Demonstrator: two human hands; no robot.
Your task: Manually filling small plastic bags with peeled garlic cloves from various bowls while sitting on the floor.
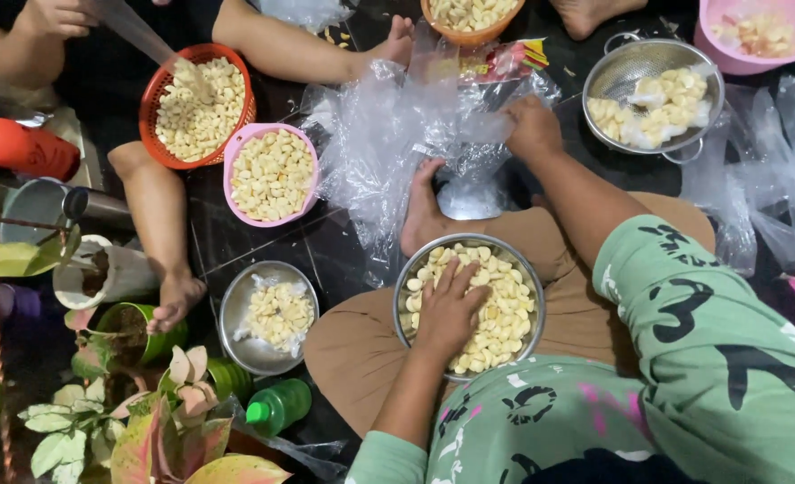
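Dark floor — left hand in garlic bowl, right hand gripping clear bag.

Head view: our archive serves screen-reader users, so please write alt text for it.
Seen from above, a seated person's left hand rests in a steel bowl of peeled garlic cloves while the right hand grips clear plastic bags; more bowls of cloves surround them.

A dark, glossy tiled floor fills the scene, reflecting soft overhead light. Potted plants with pink and green leaves crowd the lower left corner beside a green bottle.
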